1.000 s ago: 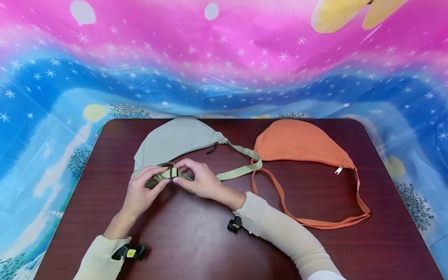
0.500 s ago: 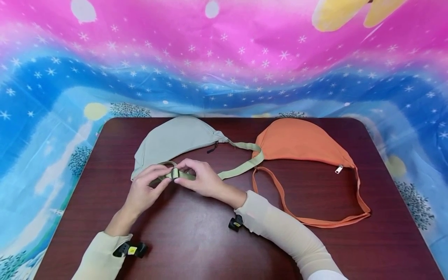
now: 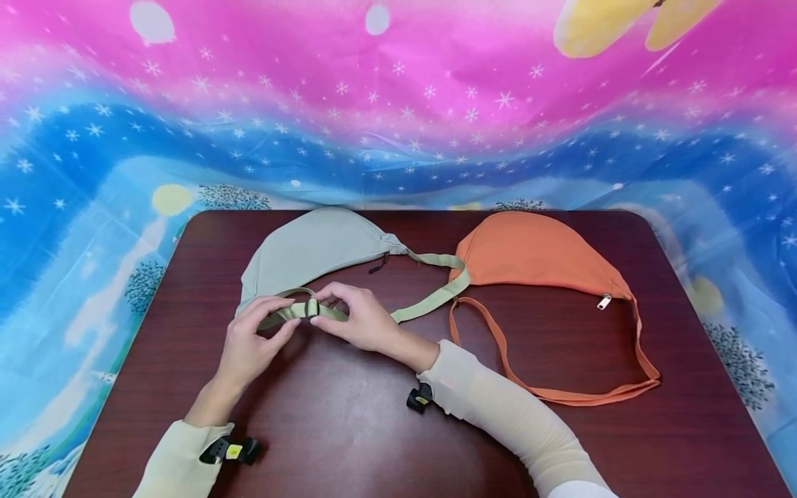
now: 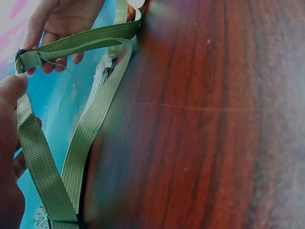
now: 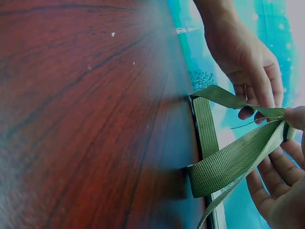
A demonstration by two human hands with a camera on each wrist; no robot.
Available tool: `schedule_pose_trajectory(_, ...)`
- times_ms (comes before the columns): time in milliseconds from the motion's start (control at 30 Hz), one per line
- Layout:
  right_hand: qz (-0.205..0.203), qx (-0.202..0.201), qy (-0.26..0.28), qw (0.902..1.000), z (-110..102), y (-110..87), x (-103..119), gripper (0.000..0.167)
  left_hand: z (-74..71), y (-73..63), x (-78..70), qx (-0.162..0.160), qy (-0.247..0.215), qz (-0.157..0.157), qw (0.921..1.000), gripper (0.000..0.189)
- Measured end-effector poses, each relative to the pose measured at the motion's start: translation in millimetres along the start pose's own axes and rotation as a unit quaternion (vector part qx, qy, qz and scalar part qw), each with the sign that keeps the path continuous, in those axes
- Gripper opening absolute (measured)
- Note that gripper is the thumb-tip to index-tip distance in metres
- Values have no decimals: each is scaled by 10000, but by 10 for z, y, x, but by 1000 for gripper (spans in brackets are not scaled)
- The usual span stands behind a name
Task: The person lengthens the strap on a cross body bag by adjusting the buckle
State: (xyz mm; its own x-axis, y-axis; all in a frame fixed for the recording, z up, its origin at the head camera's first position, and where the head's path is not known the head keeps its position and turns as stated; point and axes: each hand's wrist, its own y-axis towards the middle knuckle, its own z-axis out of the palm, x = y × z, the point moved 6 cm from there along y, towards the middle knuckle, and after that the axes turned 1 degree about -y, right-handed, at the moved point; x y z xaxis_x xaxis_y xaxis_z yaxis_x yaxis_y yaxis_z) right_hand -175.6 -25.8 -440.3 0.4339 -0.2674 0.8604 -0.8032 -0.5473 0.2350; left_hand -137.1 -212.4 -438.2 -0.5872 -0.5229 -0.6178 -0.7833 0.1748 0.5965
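A pale grey-green crescent bag [image 3: 311, 252] lies at the table's back left, its green webbing strap [image 3: 429, 301] trailing to the right. My left hand [image 3: 252, 339] pinches the strap between thumb and fingers, just left of a dark strap slider [image 3: 310, 308]. From the other side my right hand [image 3: 361, 319] pinches the slider, thumb below and fingers above. In the left wrist view the strap [image 4: 45, 157] hangs in loops beneath both hands, with a loose thread near the slider. In the right wrist view the strap's folds [image 5: 233, 160] spread from the right thumb.
An orange crescent bag [image 3: 529, 252] lies on the dark wooden table [image 3: 373, 429] to the right, its orange strap [image 3: 573, 398] looped towards the front. The green strap's bend touches the orange bag's left end. A patterned cloth [image 3: 398, 104] hangs behind and around the table.
My left fingertips have shifted slightly left along the strap, so more webbing shows between them and the slider. The right hand has barely moved. Both bags stay where they were.
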Motion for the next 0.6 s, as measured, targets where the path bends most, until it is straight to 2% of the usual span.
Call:
schedule_pose_trajectory(100,-8,-31,36,10000,9,6,10,28,-5,-9,5,99,8,-17,9999,40)
schedule_pose_trajectory(267,-17,2,45,10000,6,10,7,27,28,-9,9,196,-114,124,9997,37)
schedule_pose_trajectory(600,30,100,-3,9999,25,12,-32,23,102,48,-60,142,-436,518,9976,40)
